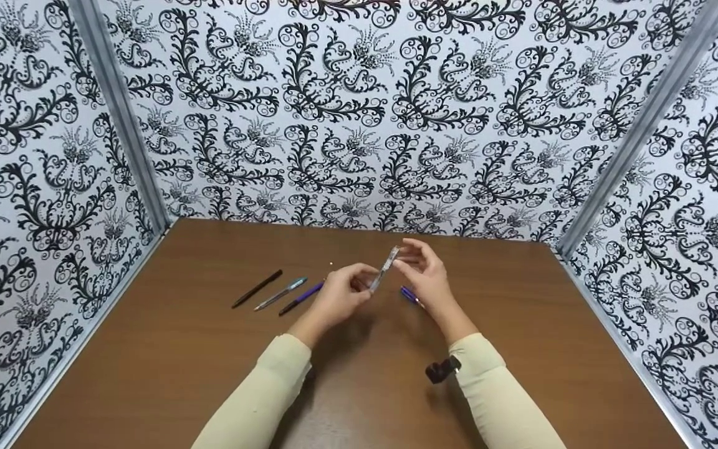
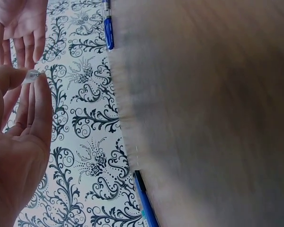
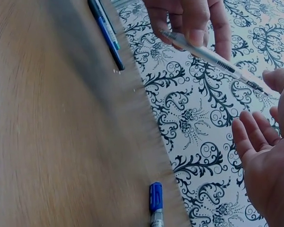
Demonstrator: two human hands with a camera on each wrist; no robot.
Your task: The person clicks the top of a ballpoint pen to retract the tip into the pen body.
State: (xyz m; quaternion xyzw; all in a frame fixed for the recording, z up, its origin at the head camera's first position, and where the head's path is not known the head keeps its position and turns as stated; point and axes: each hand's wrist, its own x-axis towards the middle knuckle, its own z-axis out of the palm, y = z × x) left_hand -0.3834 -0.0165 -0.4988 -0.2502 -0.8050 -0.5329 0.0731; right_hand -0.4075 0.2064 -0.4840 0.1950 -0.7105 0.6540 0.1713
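Note:
In the head view my left hand (image 1: 345, 290) pinches a clear pen (image 1: 386, 268) above the table, the pen slanting up toward the right. The right wrist view shows the left thumb and fingers on one part of the clear pen (image 3: 217, 61), its thin tip pointing at my right hand (image 3: 270, 156). That right hand has its thumb and fingers spread around the tip, thumb close beside it. In the left wrist view only the end of the clear pen (image 2: 32, 75) shows between left thumb and finger. Below the right hand lies a blue-capped pen (image 1: 410, 295).
Left of the hands a black pen (image 1: 257, 289), a clear pen with a light-blue end (image 1: 280, 294) and a blue-purple pen (image 1: 300, 299) lie side by side on the brown table (image 1: 166, 349). Patterned walls (image 1: 346, 112) enclose the back and sides.

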